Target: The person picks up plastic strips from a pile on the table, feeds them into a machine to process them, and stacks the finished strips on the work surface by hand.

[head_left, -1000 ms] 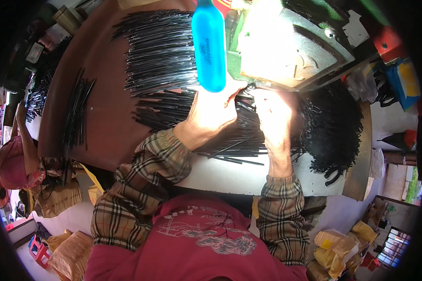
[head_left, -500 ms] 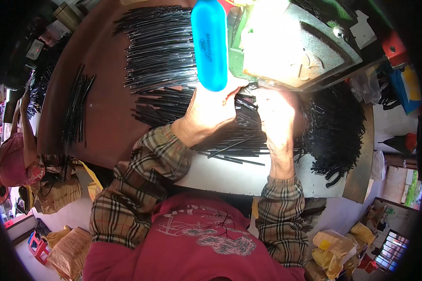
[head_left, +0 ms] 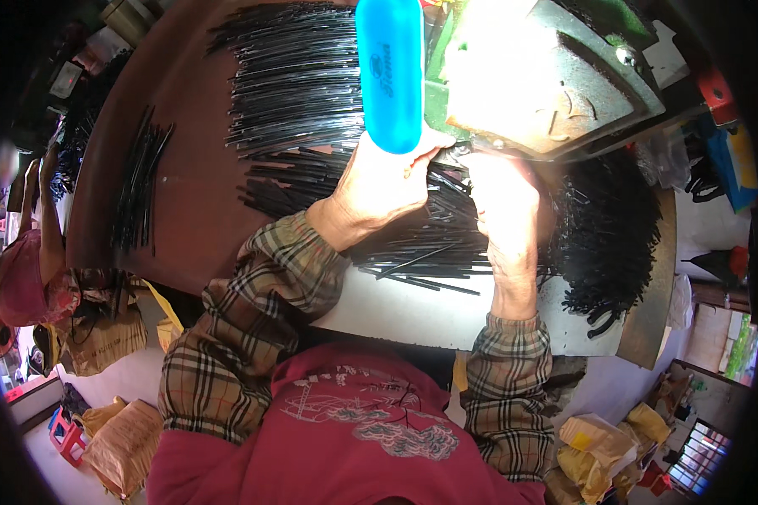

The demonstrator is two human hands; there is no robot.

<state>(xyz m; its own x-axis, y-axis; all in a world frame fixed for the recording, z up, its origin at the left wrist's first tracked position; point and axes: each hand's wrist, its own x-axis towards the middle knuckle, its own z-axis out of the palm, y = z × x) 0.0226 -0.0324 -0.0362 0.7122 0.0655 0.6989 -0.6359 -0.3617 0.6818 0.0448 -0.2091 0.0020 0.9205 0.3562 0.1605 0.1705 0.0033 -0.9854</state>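
My left hand (head_left: 381,187) and my right hand (head_left: 507,202) are raised over the work table, fingertips close together just below the lit head of a green machine (head_left: 531,93). Both are closed in a pinch. Glare washes out the fingertips, and what they grip cannot be made out. Thin black strips (head_left: 429,252) lie loose beneath and between my hands. Left of them, a wide layer of glossy black strips (head_left: 295,84) is spread in rows. Beyond my right hand sits a dense heap of black strips (head_left: 611,236), their ends bending over the table's right side.
A long blue round-ended object (head_left: 391,76) hangs in front of my left hand. A small bunch of black strips (head_left: 141,185) lies on the brown table cover (head_left: 202,202). Another person's arm (head_left: 49,202) shows at far left. Paper sacks (head_left: 126,446) stand on the floor.
The whole view has shifted slightly, so the table, machine and blue object appear a little further right and up. My hands keep nearly the same place and grip under the machine head.
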